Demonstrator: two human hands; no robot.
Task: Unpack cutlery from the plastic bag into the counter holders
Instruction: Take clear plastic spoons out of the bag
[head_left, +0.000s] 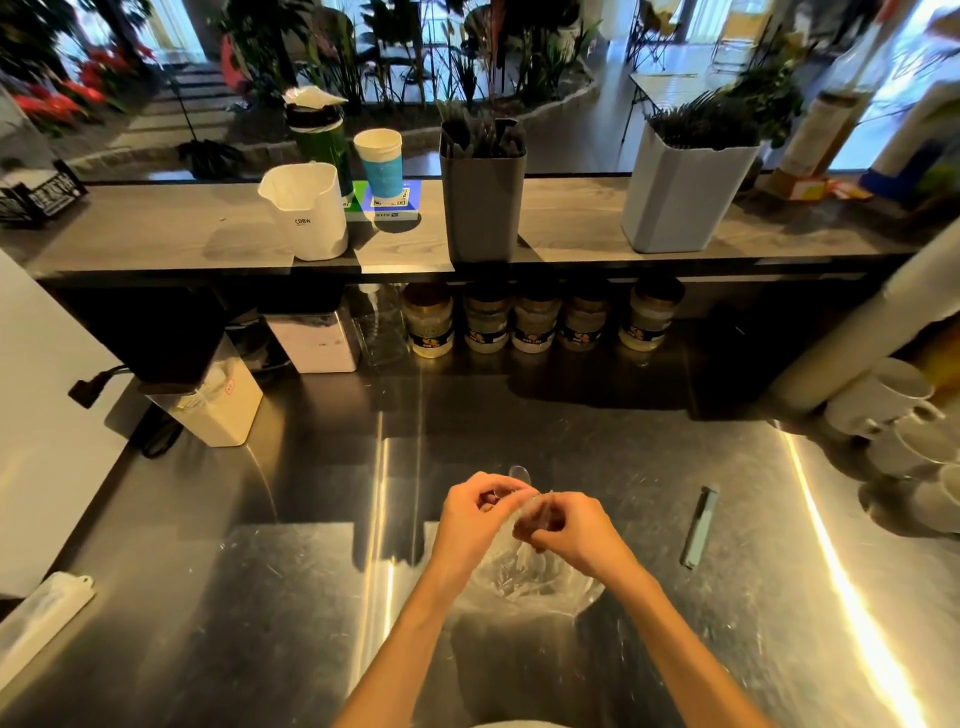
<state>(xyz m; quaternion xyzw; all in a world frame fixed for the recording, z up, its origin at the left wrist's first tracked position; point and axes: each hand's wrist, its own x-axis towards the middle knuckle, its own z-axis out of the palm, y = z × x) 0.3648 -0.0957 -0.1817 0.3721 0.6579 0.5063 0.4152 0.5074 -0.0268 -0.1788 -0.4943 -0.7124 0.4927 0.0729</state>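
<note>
Our left hand (478, 506) pinches a clear spoon (517, 475) at the mouth of the clear plastic bag (535, 577), which our right hand (566, 530) grips over the steel worktop (260, 597). We should hold the bag steady and draw the spoon out straight, then carry it to the grey holder (483, 202) on the shelf beyond.

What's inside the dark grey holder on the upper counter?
Dark cutlery stands upright in the dark grey holder, tops poking above its rim; the opaque walls hide the lower parts.
</note>
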